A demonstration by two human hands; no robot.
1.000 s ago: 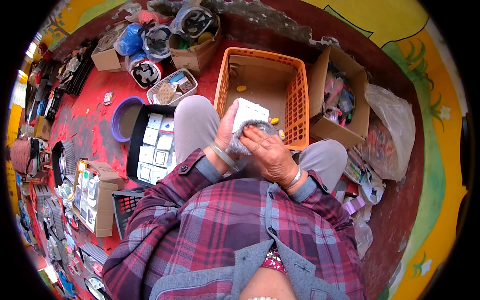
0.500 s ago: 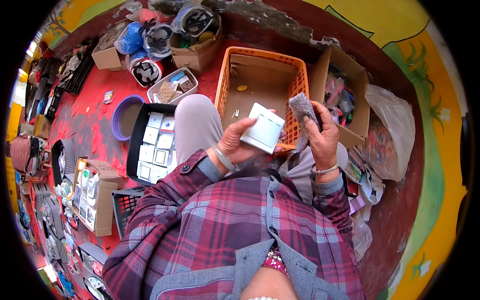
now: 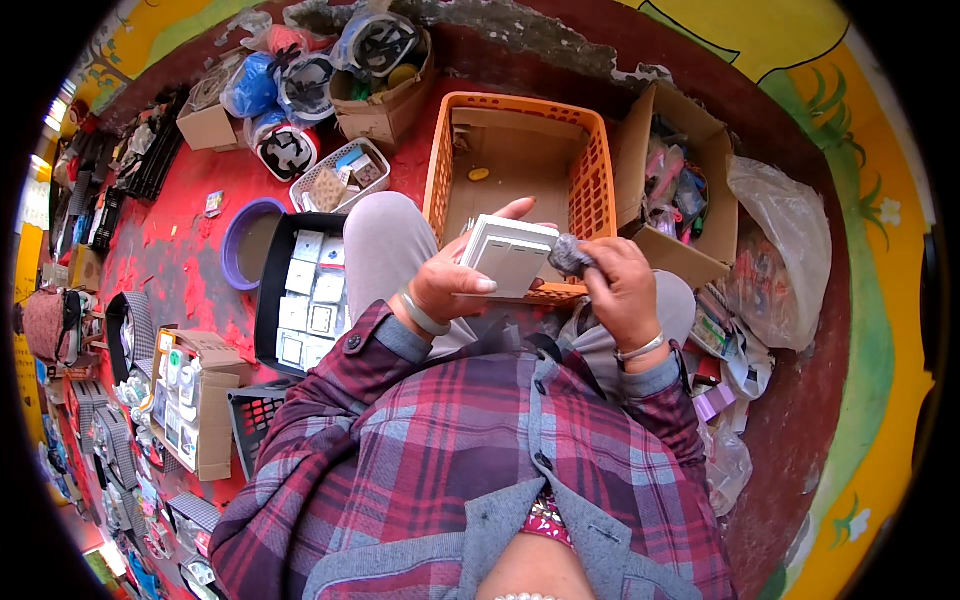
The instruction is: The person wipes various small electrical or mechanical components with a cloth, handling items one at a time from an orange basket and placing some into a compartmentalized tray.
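A white wall switch is tilted up in my left hand, the thumb on its near edge and the fingers behind it. My right hand pinches a bunched grey cloth, which meets the switch's right edge. Both hands are above my lap, in front of the near side of an orange plastic basket. Inside that basket lie a cardboard sheet and a small yellow piece.
Left of my knee stands a black tray of white switches and sockets, beside a purple basin of murky water. A cardboard box of mixed goods adjoins the basket's right side. A small white basket sits farther off.
The switch has turned so its edge faces up more. My right hand has come left and down, bringing the cloth, now bunched, against the switch's edge.
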